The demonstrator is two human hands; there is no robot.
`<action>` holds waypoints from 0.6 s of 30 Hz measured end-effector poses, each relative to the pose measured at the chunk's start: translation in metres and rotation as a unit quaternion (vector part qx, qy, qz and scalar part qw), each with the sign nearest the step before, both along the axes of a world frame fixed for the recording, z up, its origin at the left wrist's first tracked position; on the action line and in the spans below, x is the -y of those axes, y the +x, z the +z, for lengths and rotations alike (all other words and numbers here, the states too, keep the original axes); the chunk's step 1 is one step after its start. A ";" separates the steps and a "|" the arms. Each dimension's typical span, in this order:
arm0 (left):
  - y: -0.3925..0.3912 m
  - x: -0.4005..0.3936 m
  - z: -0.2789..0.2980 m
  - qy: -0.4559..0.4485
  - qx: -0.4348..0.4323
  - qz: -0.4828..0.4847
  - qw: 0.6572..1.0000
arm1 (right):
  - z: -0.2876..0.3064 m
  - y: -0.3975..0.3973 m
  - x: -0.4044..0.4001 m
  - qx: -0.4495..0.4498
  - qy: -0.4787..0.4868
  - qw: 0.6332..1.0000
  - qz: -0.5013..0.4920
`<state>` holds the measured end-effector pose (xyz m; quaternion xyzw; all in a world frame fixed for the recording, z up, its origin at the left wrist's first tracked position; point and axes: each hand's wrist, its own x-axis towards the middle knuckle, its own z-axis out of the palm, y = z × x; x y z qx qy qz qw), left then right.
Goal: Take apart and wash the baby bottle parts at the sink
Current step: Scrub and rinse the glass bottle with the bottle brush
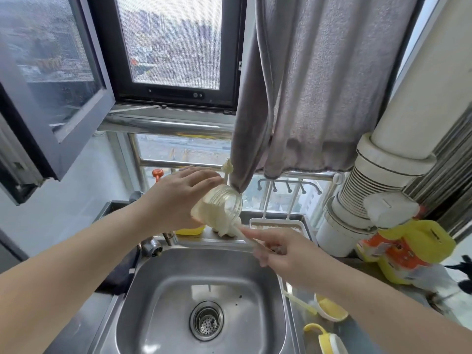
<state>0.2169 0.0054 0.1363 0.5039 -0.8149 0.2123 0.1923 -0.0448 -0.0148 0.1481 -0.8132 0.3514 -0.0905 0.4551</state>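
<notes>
Head view. Clear bottle body (219, 208) held tilted above the steel sink (201, 284), mouth turned toward the right. Left hand (178, 198) wrapped round its base end, grip clamped on it. Right hand (283, 254) pinching the pale handle of a bottle brush (227, 221), grip closed on the handle, foamy sponge head pushed inside the bottle. Scrubbing stage, by the look of it. Best done by twisting the brush while turning the bottle, reaching the base and the threaded neck, keeping both over the basin. Bottle: transparent plastic, ribbed threads at the mouth, likely slippery when soapy. Brush head: soft, whitish, compressible. Yellow-trimmed parts (329, 341) lying on the tabletop right of the sink, apparently still awaiting washing. Grey towel (319, 85) hanging above, nubbly cloth.
</notes>
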 end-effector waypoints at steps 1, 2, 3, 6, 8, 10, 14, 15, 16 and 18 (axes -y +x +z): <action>0.000 0.000 -0.002 -0.002 0.005 -0.001 1.000 | 0.002 -0.003 0.006 -0.079 -0.152 0.985 0.016; -0.002 0.000 -0.004 -0.005 0.008 -0.002 1.000 | 0.005 -0.004 0.012 -0.151 -0.306 0.940 0.029; -0.004 0.001 -0.004 -0.010 0.010 -0.005 1.000 | 0.006 -0.005 0.015 -0.205 -0.430 0.878 0.041; -0.009 0.002 0.000 -0.028 0.012 -0.016 0.999 | 0.010 0.001 0.016 -0.229 -0.473 0.850 0.037; -0.009 0.004 0.002 -0.034 0.024 -0.026 0.999 | 0.007 0.000 0.011 -0.111 -0.263 0.958 0.031; -0.009 0.003 0.001 -0.032 0.024 -0.028 0.999 | 0.003 0.003 0.007 -0.011 -0.056 0.998 0.006; -0.013 0.002 0.001 -0.047 -0.029 -0.006 0.998 | 0.003 0.004 0.003 0.188 0.413 0.890 -0.053; -0.014 0.002 0.003 -0.054 -0.033 0.002 0.998 | 0.004 0.006 0.001 0.222 0.485 0.843 -0.066; -0.015 0.002 0.005 -0.058 -0.034 0.009 0.998 | 0.005 0.008 -0.001 0.246 0.524 0.812 -0.071; -0.015 0.001 0.005 -0.051 -0.044 0.019 0.998 | 0.008 0.010 -0.004 0.247 0.511 0.820 -0.075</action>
